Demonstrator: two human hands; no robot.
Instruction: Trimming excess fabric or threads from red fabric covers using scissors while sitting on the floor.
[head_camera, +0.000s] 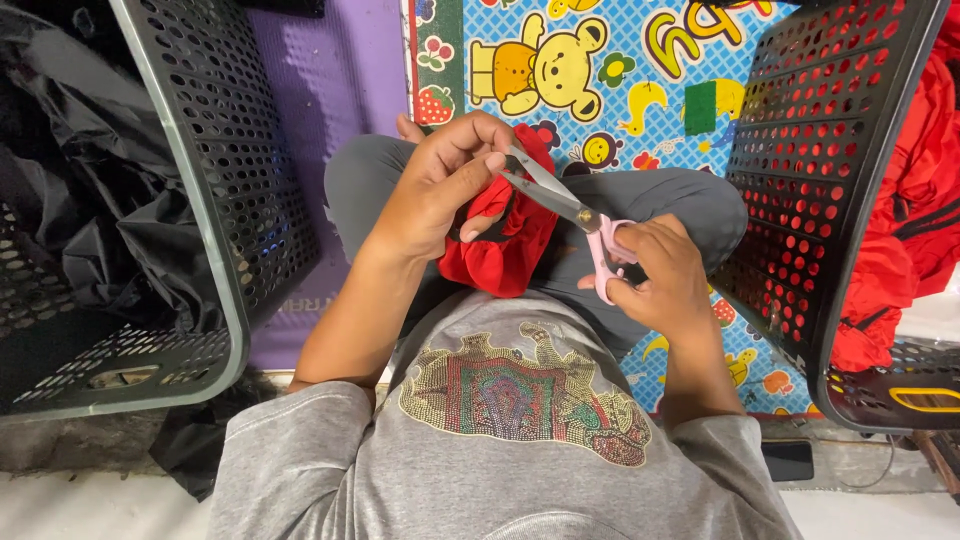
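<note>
The red fabric piece (497, 240) is lying in the person's lap, between the left hand (440, 185) and the right hand (660, 280); the pink-handled metal scissors (570, 215) are reaching over it from the right; a black perforated plastic basket (215, 170) is standing at the left, another black perforated basket (810, 190) at the right; the printed cartoon floor mat (600, 60) is lying ahead.

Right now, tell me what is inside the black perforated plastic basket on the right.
The black perforated plastic basket holds crumpled red fabric, showing through the holes and past the rim. The wall covers whatever lies deeper.
</note>
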